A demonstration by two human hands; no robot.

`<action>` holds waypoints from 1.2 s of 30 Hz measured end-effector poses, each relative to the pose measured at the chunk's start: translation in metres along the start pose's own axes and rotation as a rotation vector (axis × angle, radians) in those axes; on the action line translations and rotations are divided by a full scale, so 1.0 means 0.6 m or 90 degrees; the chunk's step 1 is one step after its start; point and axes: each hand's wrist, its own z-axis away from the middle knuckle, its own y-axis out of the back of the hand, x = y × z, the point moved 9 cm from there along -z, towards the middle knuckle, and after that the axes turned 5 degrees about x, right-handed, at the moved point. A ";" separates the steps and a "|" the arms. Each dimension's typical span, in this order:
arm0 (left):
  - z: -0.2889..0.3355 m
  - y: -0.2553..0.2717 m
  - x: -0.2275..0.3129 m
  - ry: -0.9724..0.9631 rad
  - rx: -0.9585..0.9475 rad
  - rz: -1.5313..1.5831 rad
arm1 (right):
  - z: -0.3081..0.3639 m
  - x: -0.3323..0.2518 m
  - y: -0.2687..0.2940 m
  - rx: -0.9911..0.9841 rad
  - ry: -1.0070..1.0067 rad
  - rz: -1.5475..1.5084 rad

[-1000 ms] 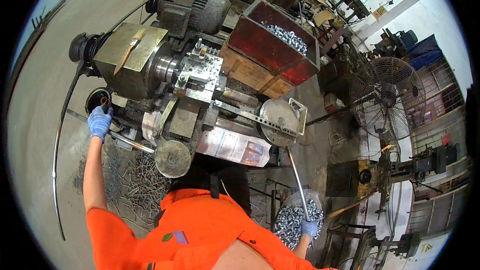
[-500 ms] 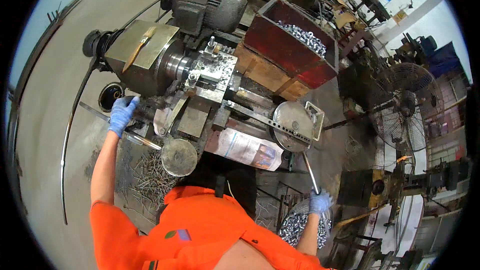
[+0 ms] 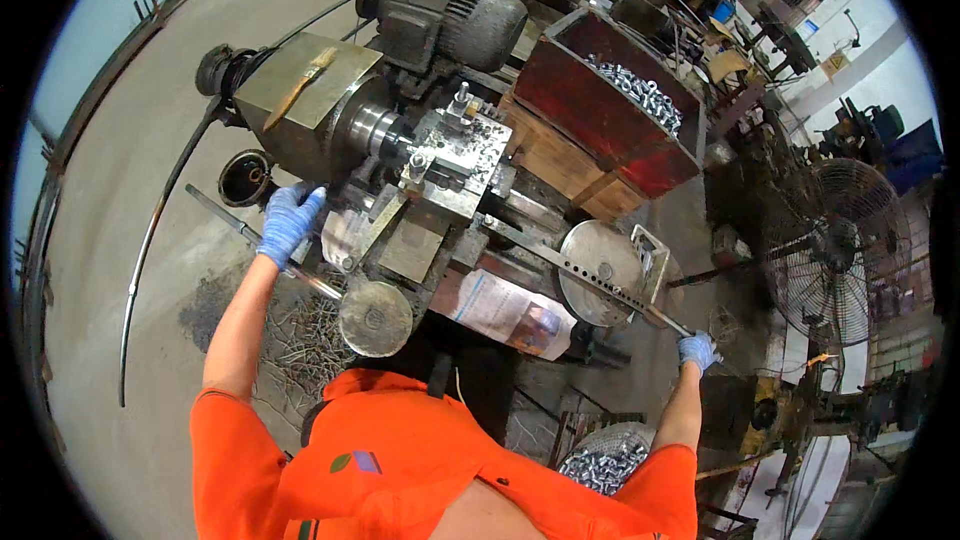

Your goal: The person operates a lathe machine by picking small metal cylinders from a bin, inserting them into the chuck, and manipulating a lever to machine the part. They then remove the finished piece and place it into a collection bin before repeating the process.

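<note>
My right hand (image 3: pixel 697 348), in a blue glove, is closed around the end of a metal lever (image 3: pixel 668 321). This lever joins a flat bar with a row of holes (image 3: pixel 560 262), running from the lathe's tool block (image 3: pixel 452 162) across a round metal disc (image 3: pixel 603 275). My left hand (image 3: pixel 288 225), also gloved, is beside the headstock (image 3: pixel 305 90), below the shiny chuck (image 3: pixel 372 130). Its fingers look curled, and whatever they hold is hidden. A long metal rod (image 3: pixel 222 212) passes by its wrist. Just right of that hand is a slanted flat bar (image 3: pixel 375 230).
A wooden-handled brush (image 3: pixel 300 90) lies on the headstock. Behind the lathe are a motor (image 3: pixel 450 20) and a red bin (image 3: pixel 600 110) of small metal parts. A basket of similar parts (image 3: pixel 605 465) stands low right, and a large fan (image 3: pixel 835 245) farther right. Metal shavings (image 3: pixel 300 345) litter the floor.
My right hand has swung the lever's end forward and to the right. My left hand has moved right, closer to the chuck. The whole view has shifted slightly.
</note>
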 end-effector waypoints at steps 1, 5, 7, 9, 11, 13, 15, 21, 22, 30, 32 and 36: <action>-0.001 0.013 0.017 0.004 -0.011 -0.002 | -0.017 0.002 -0.008 -0.072 -0.030 0.023; -0.008 0.076 -0.008 0.007 0.001 0.086 | -0.045 -0.018 0.017 -0.039 -0.094 0.036; 0.004 0.130 -0.018 0.016 0.051 0.107 | -0.049 -0.028 0.021 -0.019 -0.112 0.031; 0.020 0.183 -0.050 0.038 0.144 0.136 | -0.049 -0.024 0.015 -0.007 -0.110 0.012; 0.046 0.247 -0.139 0.069 0.286 0.158 | -0.040 -0.028 0.006 0.007 -0.082 -0.023; 0.082 0.271 -0.245 0.145 0.382 0.195 | 0.000 -0.052 0.017 0.074 -0.015 -0.036; 0.118 0.260 -0.369 0.225 0.428 0.207 | 0.047 -0.073 0.022 0.160 0.063 -0.093; 0.068 0.037 -0.366 0.096 -0.071 -0.501 | 0.173 -0.070 -0.008 0.206 0.147 -0.287; 0.061 0.009 -0.363 0.038 -0.161 -0.589 | 0.188 -0.080 -0.009 0.142 0.144 -0.323; 0.030 -0.071 -0.375 -0.002 -0.159 -0.538 | 0.284 -0.060 -0.060 0.033 0.102 -0.406; 0.105 -0.071 -0.481 0.165 0.139 -0.359 | 0.306 -0.099 0.006 0.005 0.109 -0.473; 0.092 -0.113 -0.467 0.023 -0.304 -0.598 | 0.301 -0.082 0.018 0.034 0.136 -0.457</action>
